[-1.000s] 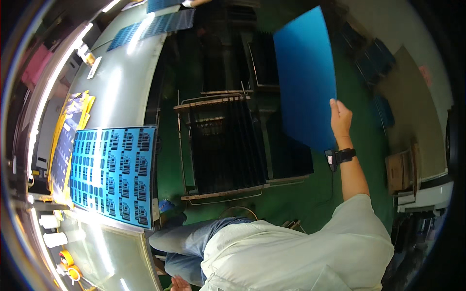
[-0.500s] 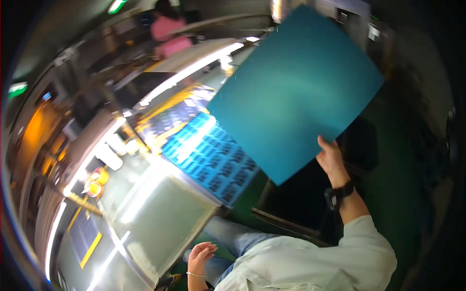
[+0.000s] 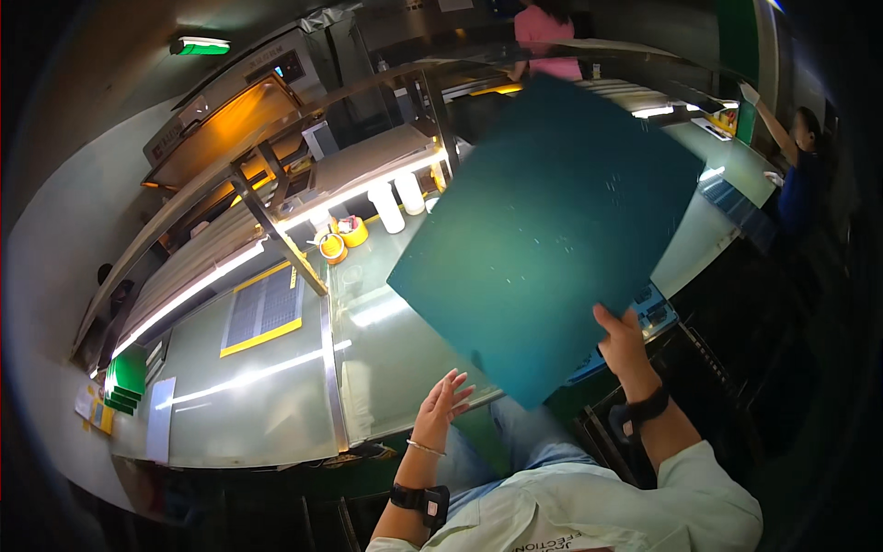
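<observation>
A large flat teal panel (image 3: 552, 230) is raised in front of me, tilted, with small light specks on its face. My right hand (image 3: 623, 342) grips its lower right edge, the thumb lying on the near face and the fingers hidden behind. My left hand (image 3: 444, 403) is just off the panel's lower left edge, holding nothing, with its fingers stretched and a little apart. Behind the panel, part of a blue sheet with dark printing (image 3: 655, 315) shows on the table near my right hand.
A glass-topped table (image 3: 267, 419) runs along in front of me, lit by tube lights. On it are yellow-edged dark film (image 3: 265, 308), rolls of yellow tape (image 3: 333, 247), white bottles (image 3: 386, 208) and green blocks (image 3: 126, 375). Co-workers in pink (image 3: 545, 41) and dark blue (image 3: 798, 193) are farther off.
My view has swung left. The panel is lower in view and now covers most of the blue printed sheet. My left hand has come up near the panel's lower edge; my right hand keeps its grip.
</observation>
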The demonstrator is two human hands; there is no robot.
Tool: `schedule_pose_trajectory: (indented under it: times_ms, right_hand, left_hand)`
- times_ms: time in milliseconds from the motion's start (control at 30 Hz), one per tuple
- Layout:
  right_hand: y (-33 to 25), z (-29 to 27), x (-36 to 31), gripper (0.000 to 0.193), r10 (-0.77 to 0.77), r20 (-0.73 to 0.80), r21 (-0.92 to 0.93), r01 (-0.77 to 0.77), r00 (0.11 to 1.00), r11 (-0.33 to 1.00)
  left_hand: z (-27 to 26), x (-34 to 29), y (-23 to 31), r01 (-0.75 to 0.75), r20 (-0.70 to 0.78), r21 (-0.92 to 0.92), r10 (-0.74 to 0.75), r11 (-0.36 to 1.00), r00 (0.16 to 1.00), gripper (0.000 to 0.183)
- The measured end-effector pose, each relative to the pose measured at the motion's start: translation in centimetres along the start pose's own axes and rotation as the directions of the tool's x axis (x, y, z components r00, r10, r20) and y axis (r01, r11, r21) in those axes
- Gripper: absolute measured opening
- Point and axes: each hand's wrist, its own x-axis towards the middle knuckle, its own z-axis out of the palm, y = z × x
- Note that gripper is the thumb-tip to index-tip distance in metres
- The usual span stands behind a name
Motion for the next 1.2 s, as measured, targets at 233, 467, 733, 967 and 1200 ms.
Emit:
schedule_pose_trajectory:
  times_ms: [233, 467, 733, 967, 1200]
  right_hand:
    - [-4.0, 13.1, 1.7, 0.042, -0.415, 0.56, -0.395, 0.671, 0.718, 0.628]
    - [10.9, 14.3, -4.2, 0.038, -0.206, 0.873, -0.413, 0.895, 0.442, 0.169]
    - [9.4, 8.8, -6.9, 0.036, 0.047, 0.871, -0.467, 0.794, 0.489, 0.389]
    - [7.0, -6.2, -3.6, 0.048, 0.088, 0.571, -0.813, 0.546, 0.817, 0.202]
    - [8.0, -7.3, -4.2, 0.033, 0.124, 0.646, -0.763, 0.637, 0.753, 0.109]
  left_hand:
    - [-2.0, -3.0, 1.0, -0.056, 0.017, 0.069, 0.055, 0.996, 0.998, 0.061]
    - [-4.7, -5.1, -1.4, -0.246, 0.008, -0.322, 0.262, 0.914, 0.965, 0.078]
    - [-7.9, -4.4, -7.0, -0.009, -0.414, -0.579, -0.284, 0.816, 0.865, 0.026]
    - [-10.2, -4.0, -7.5, 0.087, -0.416, -0.546, -0.36, 0.833, 0.835, 0.019]
    - [-11.8, -4.6, -7.4, 0.174, -0.37, -0.554, -0.427, 0.814, 0.825, 0.021]
